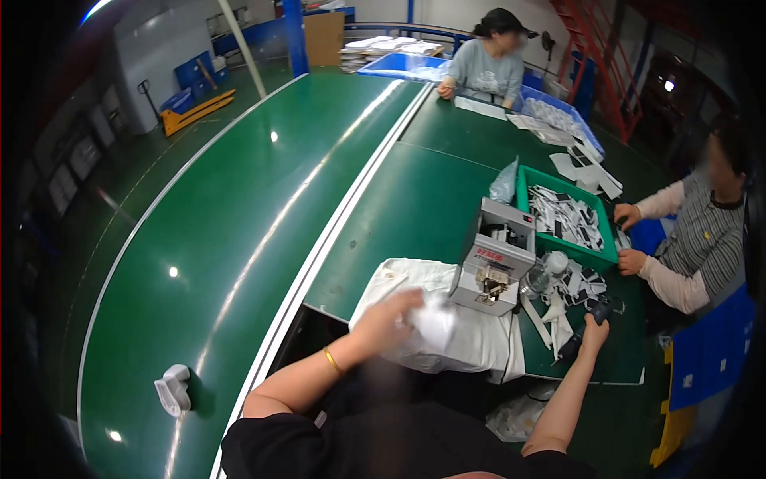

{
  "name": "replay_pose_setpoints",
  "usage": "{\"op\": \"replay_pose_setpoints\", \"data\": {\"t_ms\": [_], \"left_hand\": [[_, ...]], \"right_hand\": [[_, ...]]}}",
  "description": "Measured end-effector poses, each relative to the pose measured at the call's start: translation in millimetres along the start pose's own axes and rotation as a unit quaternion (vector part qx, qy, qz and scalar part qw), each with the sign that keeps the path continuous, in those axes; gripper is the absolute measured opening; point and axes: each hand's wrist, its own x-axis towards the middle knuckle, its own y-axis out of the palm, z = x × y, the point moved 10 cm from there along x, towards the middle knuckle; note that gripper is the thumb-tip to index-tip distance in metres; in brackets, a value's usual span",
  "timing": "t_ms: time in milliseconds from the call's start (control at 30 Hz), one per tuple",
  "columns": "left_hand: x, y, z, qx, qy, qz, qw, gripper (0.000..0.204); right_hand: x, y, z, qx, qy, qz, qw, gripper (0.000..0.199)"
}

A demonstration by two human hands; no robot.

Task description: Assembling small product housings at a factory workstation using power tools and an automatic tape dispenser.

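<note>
My left hand (388, 322), with a gold-coloured bracelet at the wrist, is closed on a white, soft-looking bundle (436, 322), blurred by motion. It is over a white cloth (391, 279) spread on the green table. At the table's right side my right hand (593, 337) has its fingers closed round a small dark object (602, 311), whose kind I cannot make out. Beside that hand lie another dark item (570, 348) and white strips (550, 326). Between my hands, a grey boxy machine (493, 259) with exposed metal parts stands on the cloth.
A green bin (523, 191) of black and white pieces stands behind a clear jar (539, 279). Along the left runs a shiny green belt (239, 207) bearing a folded white item (172, 390). One co-worker (488, 68) is at the far end, another (710, 231) at the right.
</note>
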Motion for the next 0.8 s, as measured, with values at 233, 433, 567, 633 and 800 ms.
{"op": "replay_pose_setpoints", "data": {"t_ms": [233, 433, 567, 633, 800], "left_hand": [[-5.2, -172.9, 206.6, 0.115, -0.275, -0.39, 0.871, 0.043], [-12.0, -208.8, 252.3, 0.276, -0.37, -0.367, 0.808, 0.028], [-35.1, -210.7, 258.6, 0.269, -0.374, -0.355, 0.814, 0.043], [-38.9, -202.0, 242.4, 0.286, -0.384, -0.317, 0.819, 0.062], [-115.8, -217.9, 169.3, 0.281, -0.383, -0.249, 0.844, 0.077]], "right_hand": [[-2.0, -10.1, -8.0, 0.07, -0.012, -0.018, 0.997, 0.071], [-16.9, -21.3, -3.5, 0.058, -0.061, -0.038, 0.996, 0.07], [-14.2, -7.6, 0.0, 0.032, -0.066, 0.019, 0.997, 0.069], [-10.3, -14.6, -6.0, -0.017, -0.066, 0.0, 0.998, 0.067], [39.2, -8.1, -24.0, 0.035, -0.047, 0.041, 0.997, 0.064]]}}
